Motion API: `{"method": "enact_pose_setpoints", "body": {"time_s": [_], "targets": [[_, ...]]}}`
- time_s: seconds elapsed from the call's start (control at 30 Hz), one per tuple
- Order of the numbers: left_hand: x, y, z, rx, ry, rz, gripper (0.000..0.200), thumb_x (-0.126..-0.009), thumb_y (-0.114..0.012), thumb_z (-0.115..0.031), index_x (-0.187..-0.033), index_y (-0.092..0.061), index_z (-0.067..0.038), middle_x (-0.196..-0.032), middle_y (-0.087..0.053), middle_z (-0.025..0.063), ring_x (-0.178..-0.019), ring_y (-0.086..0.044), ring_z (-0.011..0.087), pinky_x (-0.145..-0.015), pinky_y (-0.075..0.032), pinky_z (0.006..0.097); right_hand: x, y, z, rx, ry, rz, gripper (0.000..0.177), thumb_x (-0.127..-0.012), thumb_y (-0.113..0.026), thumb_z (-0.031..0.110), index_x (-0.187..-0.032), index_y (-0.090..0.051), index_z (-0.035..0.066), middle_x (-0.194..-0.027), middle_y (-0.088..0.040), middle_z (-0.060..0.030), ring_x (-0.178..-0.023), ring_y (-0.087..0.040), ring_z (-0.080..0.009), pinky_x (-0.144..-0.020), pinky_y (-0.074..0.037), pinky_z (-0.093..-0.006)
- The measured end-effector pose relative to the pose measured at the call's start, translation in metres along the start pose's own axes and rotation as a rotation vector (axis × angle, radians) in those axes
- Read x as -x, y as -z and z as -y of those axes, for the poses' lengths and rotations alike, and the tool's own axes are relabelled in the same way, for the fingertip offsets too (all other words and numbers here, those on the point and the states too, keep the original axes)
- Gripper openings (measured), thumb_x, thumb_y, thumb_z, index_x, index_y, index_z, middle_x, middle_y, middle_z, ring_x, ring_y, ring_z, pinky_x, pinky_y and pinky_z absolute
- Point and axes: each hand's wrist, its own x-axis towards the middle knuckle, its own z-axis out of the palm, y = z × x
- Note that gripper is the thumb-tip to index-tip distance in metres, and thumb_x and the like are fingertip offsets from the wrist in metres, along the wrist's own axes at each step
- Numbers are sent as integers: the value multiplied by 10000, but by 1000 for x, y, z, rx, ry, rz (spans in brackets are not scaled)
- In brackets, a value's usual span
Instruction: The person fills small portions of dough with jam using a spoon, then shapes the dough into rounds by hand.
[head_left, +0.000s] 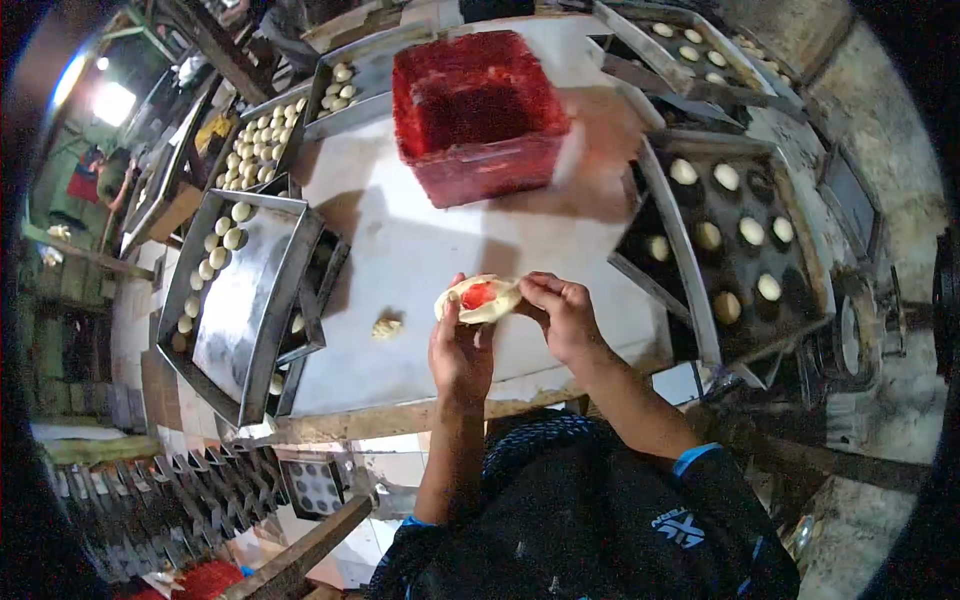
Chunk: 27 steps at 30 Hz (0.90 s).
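Note:
Both my hands hold a flattened piece of pale dough (505,305) with a dab of red filling (478,295) in its middle, above the near part of the white table. My left hand (462,345) supports the dough from below and the left, thumb at its edge. The fingers of my right hand (562,308) pinch the dough's right edge. A small scrap of dough (387,327) lies on the table to the left of my hands. Beyond them stands a red plastic tub (490,170), its inner walls smeared with red filling.
On the left, a metal tray (250,300) carries a row of dough balls, stacked over other trays. Another full tray (262,145) sits behind it. To the right, a dark tray (745,270) holds spaced dough balls, with one more tray (690,45) at the back right.

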Motion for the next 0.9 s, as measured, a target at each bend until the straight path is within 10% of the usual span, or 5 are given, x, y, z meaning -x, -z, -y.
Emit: {"method": "enact_pose_setpoints", "body": {"time_s": [0.27,0.67,0.8,0.87,0.9], "targets": [[115,-45,80,-870,-504,356,632,-966,-453,-76,-1482,-113,53,-1365,-397,203,-1199,-463,244,-1029,-367,341,133,11,70,995,915,106,186,-794,-714,132,-902,-677,-16,-978,-574,-134,-832,-634,-262,-730,-519,-345],[194,-24,38,-194,-334,499,398,-935,-587,-216,-1250,-484,5,-1310,-480,181,-1203,-490,256,-1033,-403,388,227,-1,80,1230,1404,355,167,-768,-670,81,-928,-645,37,-949,-532,-117,-872,-573,-241,-762,-474,-367],[197,-10,18,-185,-513,336,300,-943,-551,-244,-1173,-498,-58,-1275,-495,160,-1213,-465,275,-1018,-395,416,223,-18,80,880,1000,279,147,-872,-650,65,-1017,-656,42,-943,-579,-99,-706,-590,-161,-575,-481,-286],[197,0,0,-122,-559,309,300,-952,-562,-196,-1192,-492,-31,-1309,-477,197,-1191,-489,281,-985,-438,433,211,-35,62,270,76,366,113,-909,-626,63,-990,-671,-2,-937,-615,-95,-630,-590,-122,-527,-481,-248],[194,12,-8,-195,-596,270,298,-954,-568,-200,-1190,-498,-32,-1322,-471,209,-1184,-499,277,-990,-427,426,206,-47,47,359,84,416,159,-933,-605,77,-1018,-654,-47,-941,-638,-108,-581,-597,-115,-491,-485,-239]]}}
